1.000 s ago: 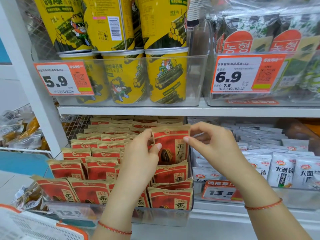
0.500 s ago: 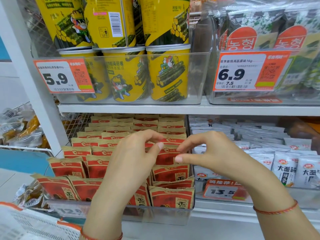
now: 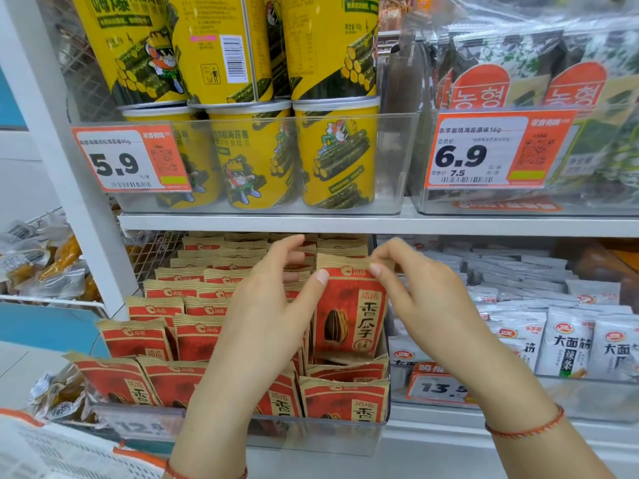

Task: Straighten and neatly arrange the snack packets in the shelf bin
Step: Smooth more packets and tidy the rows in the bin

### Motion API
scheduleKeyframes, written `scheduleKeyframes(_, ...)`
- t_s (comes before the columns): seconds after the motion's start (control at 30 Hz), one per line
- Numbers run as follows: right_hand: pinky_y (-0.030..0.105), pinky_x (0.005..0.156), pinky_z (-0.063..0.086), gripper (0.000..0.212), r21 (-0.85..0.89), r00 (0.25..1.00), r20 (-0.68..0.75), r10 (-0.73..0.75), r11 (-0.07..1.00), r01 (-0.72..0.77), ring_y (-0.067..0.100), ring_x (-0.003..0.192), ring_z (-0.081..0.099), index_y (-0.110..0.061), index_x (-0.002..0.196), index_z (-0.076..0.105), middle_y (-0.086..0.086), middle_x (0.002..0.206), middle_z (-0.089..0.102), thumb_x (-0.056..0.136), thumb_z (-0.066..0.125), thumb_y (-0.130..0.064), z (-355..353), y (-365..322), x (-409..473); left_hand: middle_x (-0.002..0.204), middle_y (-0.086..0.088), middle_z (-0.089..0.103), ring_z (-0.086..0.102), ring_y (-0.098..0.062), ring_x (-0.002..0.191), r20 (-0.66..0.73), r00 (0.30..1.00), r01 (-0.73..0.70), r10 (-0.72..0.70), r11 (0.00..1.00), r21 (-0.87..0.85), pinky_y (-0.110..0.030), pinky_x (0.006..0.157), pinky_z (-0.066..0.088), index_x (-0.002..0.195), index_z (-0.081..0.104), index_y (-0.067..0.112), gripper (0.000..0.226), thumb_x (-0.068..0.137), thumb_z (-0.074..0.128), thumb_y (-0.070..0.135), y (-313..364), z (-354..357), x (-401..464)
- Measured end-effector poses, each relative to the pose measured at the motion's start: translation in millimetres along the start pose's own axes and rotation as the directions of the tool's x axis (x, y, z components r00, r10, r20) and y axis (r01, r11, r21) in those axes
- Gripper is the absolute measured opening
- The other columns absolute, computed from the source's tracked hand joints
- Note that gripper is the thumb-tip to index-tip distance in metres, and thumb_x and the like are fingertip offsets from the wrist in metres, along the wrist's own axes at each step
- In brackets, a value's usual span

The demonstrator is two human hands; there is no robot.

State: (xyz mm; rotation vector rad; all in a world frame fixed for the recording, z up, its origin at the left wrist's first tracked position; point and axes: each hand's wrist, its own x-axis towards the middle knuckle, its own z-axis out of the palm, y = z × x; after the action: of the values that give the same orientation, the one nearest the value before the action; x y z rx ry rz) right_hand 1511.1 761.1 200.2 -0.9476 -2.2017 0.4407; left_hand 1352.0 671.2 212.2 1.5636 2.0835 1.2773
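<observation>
We pinch a red snack packet [image 3: 349, 316] upright by its top corners, left hand [image 3: 262, 316] and right hand [image 3: 425, 299], above the right-hand row of the shelf bin [image 3: 345, 433], its long axis vertical.

Yellow seaweed-roll cans [image 3: 256, 160] stand above; white snack packs [image 3: 567, 340] fill the right-hand bin.

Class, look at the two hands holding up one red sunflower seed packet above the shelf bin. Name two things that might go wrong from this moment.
1. The raised packet is held only at its top corners by the left hand and right hand; it might slip.
2. Pushing it back into the tight right column could crumple or tilt the front packets in the clear bin.
</observation>
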Motion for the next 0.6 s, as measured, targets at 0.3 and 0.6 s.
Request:
scheduleKeyframes(0.3,0.017,0.056,0.042,0.012,0.503,0.939,-0.343,-0.01,0.843,0.193,0.003,0.061,0.054,-0.023,0.09,0.057,-0.009,0.068,0.061,0.097,0.053,-0.014,-26.3,-21.6,-1.8,0.106,0.023,0.07,0.063,0.005,0.103,0.169,0.982,-0.054,0.082,0.985,-0.163,-0.036,0.094,0.052,0.111,0.064,0.035,0.022,0.091,0.062,0.042,-0.3,4.2,1.3)
scheduleKeyframes(0.6,0.016,0.059,0.052,0.026,0.797,0.98,-0.003,0.199,0.592,-0.118,0.008,0.066,0.068,-0.022,0.081,0.071,-0.004,0.075,0.073,0.085,0.048,-0.033,-34.2,-22.4,1.8,0.102,0.006,0.075,0.07,-0.009,0.098,0.059,0.995,-0.043,0.084,0.862,-0.505,-0.031,0.087,0.056,0.108,0.067,0.022,0.034,0.081,0.058,0.04,15.3,7.4,-2.8)
